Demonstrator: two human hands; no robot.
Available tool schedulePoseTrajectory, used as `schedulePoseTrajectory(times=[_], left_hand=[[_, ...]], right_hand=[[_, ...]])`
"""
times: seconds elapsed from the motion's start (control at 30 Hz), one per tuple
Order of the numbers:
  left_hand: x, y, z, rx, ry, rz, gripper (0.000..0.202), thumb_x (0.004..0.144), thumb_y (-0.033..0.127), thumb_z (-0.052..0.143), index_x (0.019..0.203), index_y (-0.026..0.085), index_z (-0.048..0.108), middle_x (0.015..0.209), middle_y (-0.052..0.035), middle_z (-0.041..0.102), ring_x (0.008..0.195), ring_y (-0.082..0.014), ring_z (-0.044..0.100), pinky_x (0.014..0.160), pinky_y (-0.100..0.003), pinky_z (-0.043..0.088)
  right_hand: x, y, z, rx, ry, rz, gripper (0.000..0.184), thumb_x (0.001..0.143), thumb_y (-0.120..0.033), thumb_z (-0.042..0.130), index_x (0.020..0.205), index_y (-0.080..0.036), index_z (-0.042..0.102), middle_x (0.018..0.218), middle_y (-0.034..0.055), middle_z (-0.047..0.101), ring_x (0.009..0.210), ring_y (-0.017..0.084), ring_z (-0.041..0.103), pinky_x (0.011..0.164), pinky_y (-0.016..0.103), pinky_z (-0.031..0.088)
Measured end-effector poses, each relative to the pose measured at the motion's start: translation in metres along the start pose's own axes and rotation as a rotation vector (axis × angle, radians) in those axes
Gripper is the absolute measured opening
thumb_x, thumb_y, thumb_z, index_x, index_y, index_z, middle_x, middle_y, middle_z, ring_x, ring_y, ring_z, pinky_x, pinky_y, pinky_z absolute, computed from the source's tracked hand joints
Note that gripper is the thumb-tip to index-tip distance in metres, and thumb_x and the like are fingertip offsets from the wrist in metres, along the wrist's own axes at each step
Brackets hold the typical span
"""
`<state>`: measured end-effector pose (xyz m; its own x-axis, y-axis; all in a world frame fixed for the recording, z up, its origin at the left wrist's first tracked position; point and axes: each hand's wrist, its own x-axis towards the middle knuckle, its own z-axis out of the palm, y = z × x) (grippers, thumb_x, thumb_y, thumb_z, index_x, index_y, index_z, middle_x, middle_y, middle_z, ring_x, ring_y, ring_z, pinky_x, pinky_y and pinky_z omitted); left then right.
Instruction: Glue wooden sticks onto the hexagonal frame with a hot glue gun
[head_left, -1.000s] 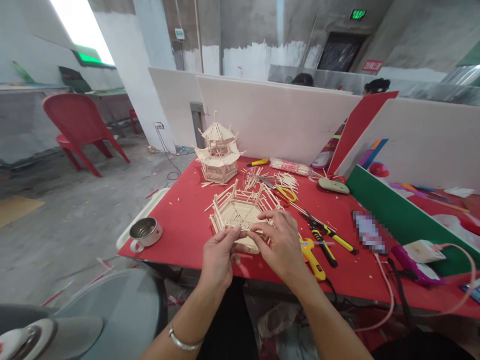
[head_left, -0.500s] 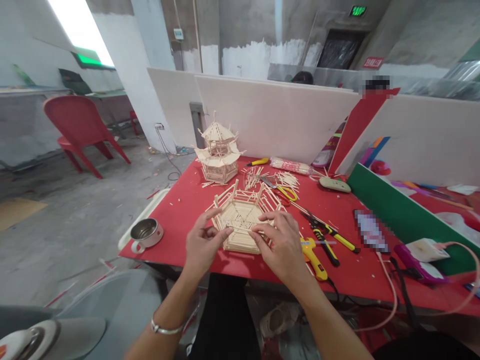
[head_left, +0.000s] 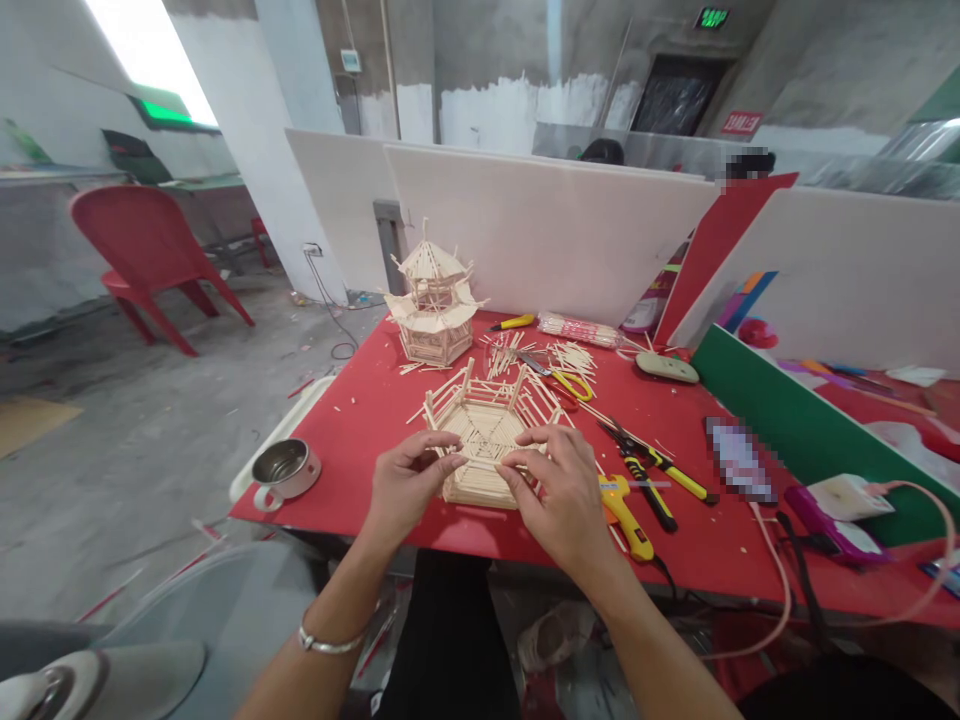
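Observation:
A flat hexagonal base made of thin wooden sticks (head_left: 484,430) lies near the front of the red table (head_left: 360,440). My left hand (head_left: 406,485) pinches its near left edge with fingers curled. On the near right edge rests my right hand (head_left: 564,488), its fingertips pressing the sticks. Both hands seem to hold one thin stick across the front rim. A finished stick pagoda (head_left: 433,300) stands behind the base.
Loose sticks (head_left: 574,360), yellow-handled scissors (head_left: 570,383), pliers (head_left: 651,468), a yellow glue gun (head_left: 628,515) and cables lie to the right. A metal cup (head_left: 283,468) sits at the left corner. White dividers back the table. A red chair (head_left: 150,250) stands far left.
My left hand moved left along the base's front edge and then curled in again. The right hand stayed on the right edge. The base barely shifted.

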<state>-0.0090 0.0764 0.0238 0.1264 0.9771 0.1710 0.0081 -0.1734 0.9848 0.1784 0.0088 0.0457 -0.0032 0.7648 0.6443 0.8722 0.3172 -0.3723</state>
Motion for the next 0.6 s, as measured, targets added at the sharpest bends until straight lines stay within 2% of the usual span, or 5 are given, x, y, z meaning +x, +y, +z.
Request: schedulePoseTrajectory(times=[0.6], left_hand=[[0.0019, -0.0031, -0.0014, -0.023, -0.012, 0.026, 0.027, 0.067, 0.033, 0.083, 0.087, 0.016, 0.075, 0.053, 0.0040, 0.052, 0.046, -0.0071, 0.041, 0.046, -0.021, 0.033]], right_hand=[[-0.0010, -0.0006, 0.0008, 0.017, -0.002, 0.022, 0.009, 0.090, -0.028, 0.061, 0.086, -0.025, 0.069, 0.103, 0.0050, 0.062, 0.102, 0.021, 0.053, 0.090, 0.040, 0.042]])
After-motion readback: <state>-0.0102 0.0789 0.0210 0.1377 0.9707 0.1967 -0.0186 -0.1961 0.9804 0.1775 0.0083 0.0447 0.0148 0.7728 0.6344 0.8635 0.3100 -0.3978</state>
